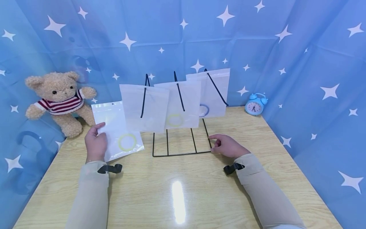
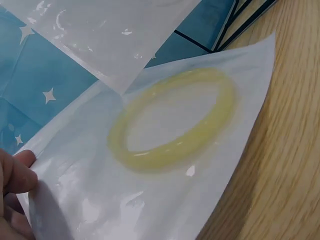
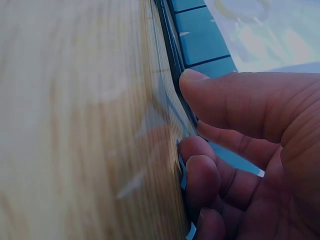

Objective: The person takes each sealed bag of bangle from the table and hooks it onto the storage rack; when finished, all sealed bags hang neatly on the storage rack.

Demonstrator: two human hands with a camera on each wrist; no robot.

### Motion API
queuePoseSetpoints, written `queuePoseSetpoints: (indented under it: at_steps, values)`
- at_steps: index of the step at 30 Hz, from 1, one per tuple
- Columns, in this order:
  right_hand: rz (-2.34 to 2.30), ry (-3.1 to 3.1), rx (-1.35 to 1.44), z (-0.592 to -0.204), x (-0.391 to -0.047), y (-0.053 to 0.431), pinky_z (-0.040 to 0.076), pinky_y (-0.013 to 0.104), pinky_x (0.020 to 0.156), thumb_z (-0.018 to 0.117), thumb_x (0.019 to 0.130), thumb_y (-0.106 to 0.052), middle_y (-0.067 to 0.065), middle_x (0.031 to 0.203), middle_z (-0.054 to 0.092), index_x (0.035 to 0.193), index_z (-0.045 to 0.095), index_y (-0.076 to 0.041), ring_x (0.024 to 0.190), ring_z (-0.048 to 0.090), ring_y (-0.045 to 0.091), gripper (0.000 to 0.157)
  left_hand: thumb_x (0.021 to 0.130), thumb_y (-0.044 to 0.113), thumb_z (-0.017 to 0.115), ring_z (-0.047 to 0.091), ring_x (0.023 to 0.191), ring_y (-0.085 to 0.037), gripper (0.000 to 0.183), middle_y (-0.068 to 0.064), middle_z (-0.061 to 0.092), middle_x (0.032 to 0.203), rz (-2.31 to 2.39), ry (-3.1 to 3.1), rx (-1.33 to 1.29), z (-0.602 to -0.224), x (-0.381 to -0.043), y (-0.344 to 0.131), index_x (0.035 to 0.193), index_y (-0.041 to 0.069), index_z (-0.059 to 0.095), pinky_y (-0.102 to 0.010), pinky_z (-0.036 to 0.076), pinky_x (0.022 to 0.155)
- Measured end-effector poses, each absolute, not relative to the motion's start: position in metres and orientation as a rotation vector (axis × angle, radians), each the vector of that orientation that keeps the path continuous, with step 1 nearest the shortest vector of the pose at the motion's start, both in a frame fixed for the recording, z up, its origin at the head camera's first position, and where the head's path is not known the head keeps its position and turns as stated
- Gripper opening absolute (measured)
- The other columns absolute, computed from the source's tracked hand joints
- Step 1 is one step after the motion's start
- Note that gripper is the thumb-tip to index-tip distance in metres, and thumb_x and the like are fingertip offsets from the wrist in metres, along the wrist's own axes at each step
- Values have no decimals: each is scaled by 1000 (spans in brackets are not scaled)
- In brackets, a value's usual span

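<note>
Head view: left hand [image 1: 95, 143] pinches the pouch [image 1: 117, 130] edge; light, limp, slippery. Right hand [image 1: 227, 146] fingers curled on the rack base [image 1: 183, 154].

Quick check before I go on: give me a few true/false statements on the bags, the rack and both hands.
1. Three bags hang on the rack. True.
2. The left hand holds a bag with a blue ring. False: the ring in that bag is yellow.
3. The right hand touches the rack's base. True.
4. The clock stands beside the teddy bear. False: the bear is at the table's left, the clock at the right.
5. The left-hand bag already hangs on a peg. False: it is off the rack.
</note>
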State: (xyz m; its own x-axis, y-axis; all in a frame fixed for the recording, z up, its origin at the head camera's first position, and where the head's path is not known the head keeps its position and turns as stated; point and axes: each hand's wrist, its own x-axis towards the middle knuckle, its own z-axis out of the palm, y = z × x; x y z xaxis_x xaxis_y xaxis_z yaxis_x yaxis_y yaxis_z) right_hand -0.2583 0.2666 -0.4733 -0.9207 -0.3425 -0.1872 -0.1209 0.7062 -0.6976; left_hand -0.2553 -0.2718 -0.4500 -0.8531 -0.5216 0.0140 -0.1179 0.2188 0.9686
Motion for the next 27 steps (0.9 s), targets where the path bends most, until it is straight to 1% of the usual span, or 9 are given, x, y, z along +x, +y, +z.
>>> queuePoseSetpoints:
  at_steps: [3, 6, 8, 10, 12, 14, 15, 20, 27]
  values:
    - [-1040, 2613, -374, -473, -258, 267, 47, 34, 66, 78, 95, -18, 5, 92, 62, 152, 57, -10, 77, 55, 22, 61, 95, -3, 42, 39, 136, -13, 58, -3, 52, 150, -1686, -2058, 618, -450, -256, -273, 140, 21, 69, -34, 31, 117]
    - [-1042, 2616, -389, -473, -259, 267, 46, 34, 65, 78, 95, -18, 6, 93, 63, 152, 56, -8, 77, 54, 21, 62, 92, -5, 42, 40, 129, -11, 58, 1, 53, 143, -1692, -1974, 635, -449, -256, -273, 135, 21, 72, -29, 33, 110]
    - [-1041, 2613, -394, -473, -259, 267, 46, 34, 66, 78, 95, -18, 6, 93, 62, 152, 56, -8, 77, 54, 21, 62, 91, -7, 42, 43, 121, -10, 58, 3, 55, 132, -1698, -1916, 644, -449, -256, -274, 130, 20, 73, -24, 36, 100]
    - [-1047, 2609, -386, -473, -259, 267, 46, 34, 66, 78, 95, -18, 6, 93, 62, 152, 56, -8, 77, 54, 21, 62, 89, -10, 41, 48, 104, -7, 57, 6, 55, 110, -1717, -1859, 644, -448, -255, -274, 124, 20, 75, -20, 39, 84]
    - [-1050, 2605, -383, -473, -259, 267, 46, 35, 66, 78, 95, -18, 6, 93, 62, 152, 56, -9, 77, 54, 22, 62, 87, -13, 42, 44, 82, -7, 56, 6, 45, 90, -1740, -1798, 637, -448, -254, -275, 119, 18, 75, -18, 36, 67]
    - [-1050, 2603, -386, -473, -259, 267, 46, 34, 65, 78, 95, -18, 6, 92, 62, 153, 56, -8, 76, 54, 21, 62, 86, -15, 42, 38, 69, -8, 56, 4, 35, 80, -1778, -1747, 640, -447, -253, -276, 115, 19, 75, -17, 33, 56]
    - [-1051, 2602, -388, -474, -259, 267, 46, 34, 65, 77, 96, -19, 6, 92, 62, 153, 55, -8, 76, 54, 21, 62, 85, -16, 42, 38, 65, -8, 56, 4, 35, 78, -1788, -1726, 637, -447, -253, -276, 113, 19, 75, -16, 33, 53]
    - [-1056, 2600, -369, -473, -258, 266, 46, 33, 64, 78, 95, -18, 6, 92, 63, 152, 56, -10, 75, 54, 21, 62, 84, -18, 43, 39, 68, -8, 56, 3, 36, 81, -1828, -1650, 638, -446, -252, -280, 111, 19, 75, -14, 34, 52]
    - [-1047, 2611, -364, -474, -259, 266, 47, 34, 65, 78, 94, -19, 5, 92, 64, 151, 57, -11, 76, 55, 21, 61, 85, -20, 46, 38, 76, -7, 50, 4, 36, 85, -1908, -1500, 648, -443, -252, -290, 104, 16, 75, -13, 35, 52]
